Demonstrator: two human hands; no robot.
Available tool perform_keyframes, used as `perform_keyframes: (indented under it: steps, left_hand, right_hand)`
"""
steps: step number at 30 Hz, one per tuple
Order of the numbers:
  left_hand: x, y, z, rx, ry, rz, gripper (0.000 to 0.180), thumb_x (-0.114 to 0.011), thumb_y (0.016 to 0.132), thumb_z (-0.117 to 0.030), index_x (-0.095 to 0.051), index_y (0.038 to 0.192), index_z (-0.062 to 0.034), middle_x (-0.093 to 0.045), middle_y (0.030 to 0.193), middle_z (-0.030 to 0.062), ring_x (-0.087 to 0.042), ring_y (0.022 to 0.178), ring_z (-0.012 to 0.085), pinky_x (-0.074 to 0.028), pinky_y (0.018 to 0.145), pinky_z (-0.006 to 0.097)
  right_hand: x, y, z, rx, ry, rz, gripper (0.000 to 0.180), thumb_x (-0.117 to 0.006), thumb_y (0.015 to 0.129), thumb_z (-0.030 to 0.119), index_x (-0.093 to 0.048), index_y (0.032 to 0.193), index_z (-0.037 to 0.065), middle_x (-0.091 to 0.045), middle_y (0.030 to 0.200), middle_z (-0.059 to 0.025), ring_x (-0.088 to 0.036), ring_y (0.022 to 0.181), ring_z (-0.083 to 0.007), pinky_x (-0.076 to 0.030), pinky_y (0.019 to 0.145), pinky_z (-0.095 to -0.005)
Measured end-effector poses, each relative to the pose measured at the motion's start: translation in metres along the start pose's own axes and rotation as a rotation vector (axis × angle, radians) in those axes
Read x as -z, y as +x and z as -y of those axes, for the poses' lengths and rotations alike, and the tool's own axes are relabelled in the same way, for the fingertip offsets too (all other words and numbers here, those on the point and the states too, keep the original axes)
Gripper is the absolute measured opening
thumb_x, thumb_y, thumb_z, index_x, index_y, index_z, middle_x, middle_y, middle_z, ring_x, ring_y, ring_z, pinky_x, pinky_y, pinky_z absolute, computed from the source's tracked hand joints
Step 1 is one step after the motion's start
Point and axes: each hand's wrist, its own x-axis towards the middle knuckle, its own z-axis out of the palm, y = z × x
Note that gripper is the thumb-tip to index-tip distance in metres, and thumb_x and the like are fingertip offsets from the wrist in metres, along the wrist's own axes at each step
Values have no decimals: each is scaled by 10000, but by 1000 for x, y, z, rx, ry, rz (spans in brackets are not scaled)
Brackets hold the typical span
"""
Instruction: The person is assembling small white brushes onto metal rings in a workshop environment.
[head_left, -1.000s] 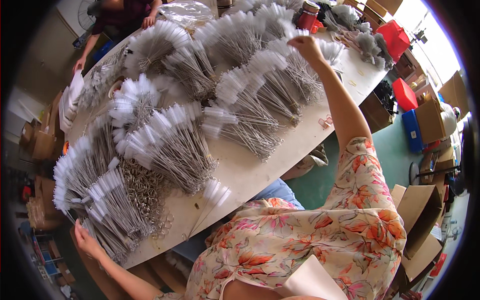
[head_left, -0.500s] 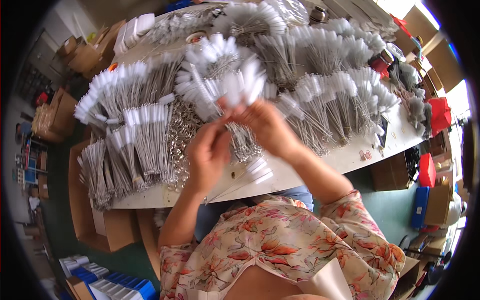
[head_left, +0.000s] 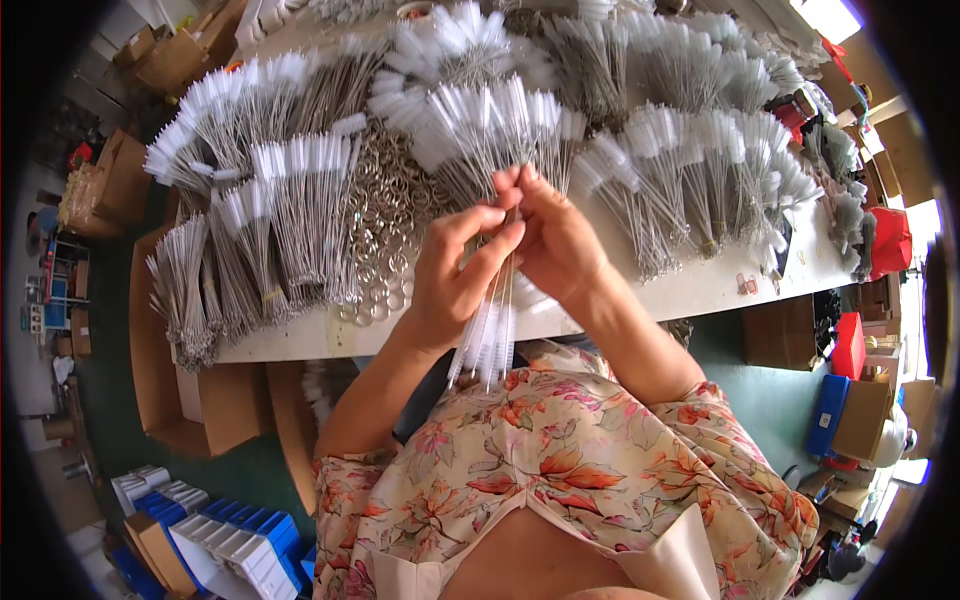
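A small bundle of thin wire brushes (head_left: 487, 340) with white bristle heads is between my hands. The heads point down toward my shirt, past the table's front edge, and the wire stems run up into my fingers. My left hand (head_left: 452, 268) is closed around the stems, its thumb and fingers bent. My right hand (head_left: 556, 235) pinches at the upper part of the stems with thumb and fingertips; the exact grip is partly hidden. Right behind my fingertips stands a dense fan of more brushes (head_left: 490, 115), heads facing away from me. Loose metal rings (head_left: 385, 250) are heaped beside my left hand.
Rows of bundled brushes (head_left: 305, 220) cover the white table (head_left: 290, 346) on the left, and further bundles (head_left: 690, 165) on the right. A cardboard box (head_left: 205, 410) stands below the left edge. Blue and white bins (head_left: 230, 545) are on the green floor.
My hands have gone from the blurred brush heads over the pile to the table's front, now with brushes whose heads point toward me. The view has shifted slightly, the tabletop sitting higher.
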Motion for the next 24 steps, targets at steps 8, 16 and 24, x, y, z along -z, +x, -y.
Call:
perform_keyframes:
  steps: [8, 16, 24]
  left_hand:
    - [41, 24, 20, 269, -475, 82, 1058, -741, 629, -487, -160, 1380, -21, -269, 1357, 191, -349, 1216, 297, -299, 997, 435]
    - [48, -2, 16, 395, -696, 282, 338, -717, 720, -149, -575, 1000, -24, -527, 1083, 121, -519, 1017, 205, -420, 898, 338]
    - [36, -28, -18, 326, -403, 287, 267, -734, 692, -180, -612, 887, -44, -578, 850, 52, -552, 748, 168, -459, 679, 287]
  right_hand:
    - [-22, -17, 7, 288, -1555, 212, 139, -524, 865, 126, -612, 871, 19, -609, 681, -56, -557, 573, -127, -446, 541, -254]
    - [-24, -28, 13, -33, -1245, 252, 143, -516, 888, 127, -591, 870, 7, -555, 676, -2, -494, 603, -70, -404, 534, -214]
    - [25, -66, 38, -291, -1560, 242, 137, -545, 846, 123, -620, 911, 28, -630, 719, -76, -599, 630, -176, -465, 585, -290]
